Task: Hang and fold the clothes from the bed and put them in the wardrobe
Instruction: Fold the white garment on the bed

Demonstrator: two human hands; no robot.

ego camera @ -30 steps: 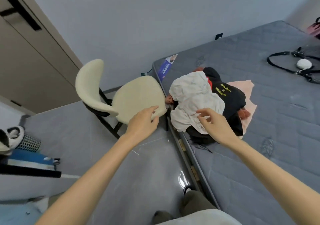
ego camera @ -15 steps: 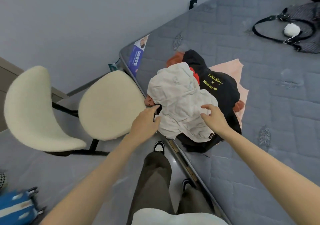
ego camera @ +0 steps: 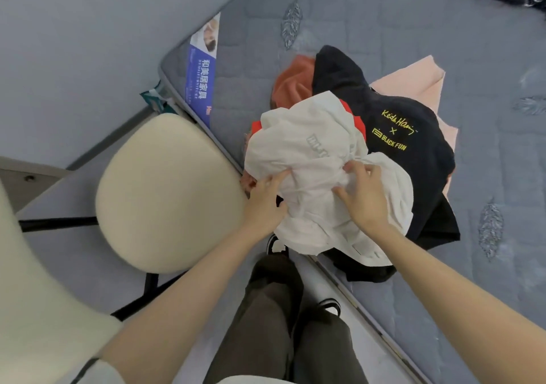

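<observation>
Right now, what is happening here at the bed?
A person stands at the edge of the bed. The left hand and the right hand both grip the white garment, the top one of a heap. Below it lie a black shirt, an orange piece and a pink piece. Nothing is folded yet. A cream chair stands beside the bed.

The mattress (ego camera: 369,23) is grey quilted matt cloth, the white garment (ego camera: 313,159) thin crinkled fabric, the black top (ego camera: 413,153) soft matt knit with yellow print, the chair seat (ego camera: 165,194) cream nubbly upholstery, and the floor (ego camera: 322,283) glossy.
</observation>
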